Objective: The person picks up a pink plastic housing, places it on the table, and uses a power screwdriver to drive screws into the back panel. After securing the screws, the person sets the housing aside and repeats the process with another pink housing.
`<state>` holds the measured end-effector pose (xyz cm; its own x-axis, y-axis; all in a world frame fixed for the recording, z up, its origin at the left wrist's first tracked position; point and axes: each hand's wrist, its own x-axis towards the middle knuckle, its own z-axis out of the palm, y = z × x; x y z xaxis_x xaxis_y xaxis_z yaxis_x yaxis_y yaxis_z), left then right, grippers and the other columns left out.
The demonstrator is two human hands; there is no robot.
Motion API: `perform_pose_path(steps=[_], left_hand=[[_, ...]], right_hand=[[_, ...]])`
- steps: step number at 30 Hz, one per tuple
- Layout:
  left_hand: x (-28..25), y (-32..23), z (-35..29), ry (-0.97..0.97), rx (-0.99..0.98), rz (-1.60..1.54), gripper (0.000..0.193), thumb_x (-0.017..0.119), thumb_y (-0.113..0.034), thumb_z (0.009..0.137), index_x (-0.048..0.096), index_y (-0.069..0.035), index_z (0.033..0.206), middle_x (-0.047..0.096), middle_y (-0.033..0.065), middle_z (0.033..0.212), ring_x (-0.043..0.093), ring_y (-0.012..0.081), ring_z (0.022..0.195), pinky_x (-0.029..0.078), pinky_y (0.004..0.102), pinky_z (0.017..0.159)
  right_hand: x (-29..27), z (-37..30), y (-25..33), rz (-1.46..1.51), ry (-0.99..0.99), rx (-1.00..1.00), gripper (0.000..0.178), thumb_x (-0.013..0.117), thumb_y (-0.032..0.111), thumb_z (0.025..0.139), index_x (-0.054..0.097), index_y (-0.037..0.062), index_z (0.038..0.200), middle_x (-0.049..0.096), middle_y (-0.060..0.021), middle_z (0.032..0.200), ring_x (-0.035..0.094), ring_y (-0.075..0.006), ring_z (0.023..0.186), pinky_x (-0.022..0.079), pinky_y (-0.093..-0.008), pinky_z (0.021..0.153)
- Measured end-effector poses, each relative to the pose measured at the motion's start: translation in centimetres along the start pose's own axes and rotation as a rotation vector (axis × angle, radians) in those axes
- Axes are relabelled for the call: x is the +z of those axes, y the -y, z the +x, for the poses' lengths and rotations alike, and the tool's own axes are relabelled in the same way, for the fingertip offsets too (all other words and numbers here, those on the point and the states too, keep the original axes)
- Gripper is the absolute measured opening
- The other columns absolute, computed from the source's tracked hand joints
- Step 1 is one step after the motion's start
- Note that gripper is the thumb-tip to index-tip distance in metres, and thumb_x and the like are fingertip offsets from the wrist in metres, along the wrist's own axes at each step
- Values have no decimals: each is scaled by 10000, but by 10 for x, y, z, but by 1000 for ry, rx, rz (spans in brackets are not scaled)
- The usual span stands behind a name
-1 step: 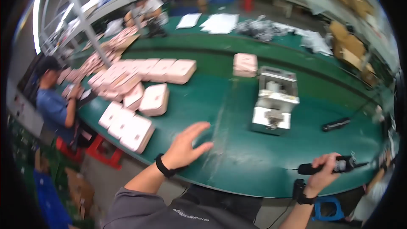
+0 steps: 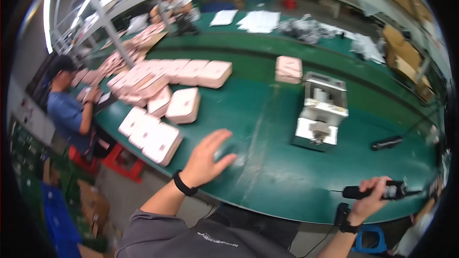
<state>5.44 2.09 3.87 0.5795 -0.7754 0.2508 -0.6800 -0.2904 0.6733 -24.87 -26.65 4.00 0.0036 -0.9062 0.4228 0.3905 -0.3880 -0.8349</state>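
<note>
Many pink cases (image 2: pixel 162 141) lie beside the open, empty left hand (image 2: pixel 209 155); right hand's (image 2: pixel 370 200) fingers grip a black tool (image 2: pixel 377 192).

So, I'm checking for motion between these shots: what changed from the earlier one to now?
Nothing visibly changed. The left hand hovers open over the green table, and the right hand grips the black tool.

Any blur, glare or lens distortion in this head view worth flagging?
Head view: strong fisheye, the green table edge bows and the corners are black; the left hand is motion-blurred, the right hand on the black tool sharper; a bright light strip glares upper left.
</note>
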Motion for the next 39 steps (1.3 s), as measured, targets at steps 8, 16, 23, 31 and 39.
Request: perform_pose_path(steps=[8,16,23,31,39], left_hand=[[-50,80,-95,-315,-279,873,670,762,-166,795,482,-12,1383,443,253,1431,408,443,1332,341,500,1108],[-21,24,-56,91,136,604,723,732,-129,794,424,-39,1441,388,230,1497,359,432,1389,288,518,1159],[58,-30,33,479,679,238,702,743,-178,808,443,-68,1434,400,201,1492,360,417,1394,290,509,1171],[72,-47,79,503,763,131,822,825,-278,731,445,-79,1432,324,255,1495,385,442,1360,330,478,1153],[88,-27,76,483,562,-90,819,850,-346,701,487,-173,1415,379,252,1383,516,453,1194,484,468,995]], right_hand=[[12,-10,-1,26,39,10,113,534,146,994,503,42,1027,454,-36,701,436,-121,543,396,-277,533],[28,-16,3,9,31,-17,92,524,133,991,502,45,1003,480,-47,692,457,-133,530,413,-295,543],[26,-17,8,-65,-29,-15,106,538,125,961,497,41,1011,484,-50,681,466,-141,515,439,-316,537],[57,-8,33,-71,130,-10,91,527,99,945,489,47,1009,505,-62,680,482,-158,505,452,-330,520],[180,29,39,78,319,-40,125,570,114,929,506,32,998,515,-61,645,499,-176,472,452,-345,488]])
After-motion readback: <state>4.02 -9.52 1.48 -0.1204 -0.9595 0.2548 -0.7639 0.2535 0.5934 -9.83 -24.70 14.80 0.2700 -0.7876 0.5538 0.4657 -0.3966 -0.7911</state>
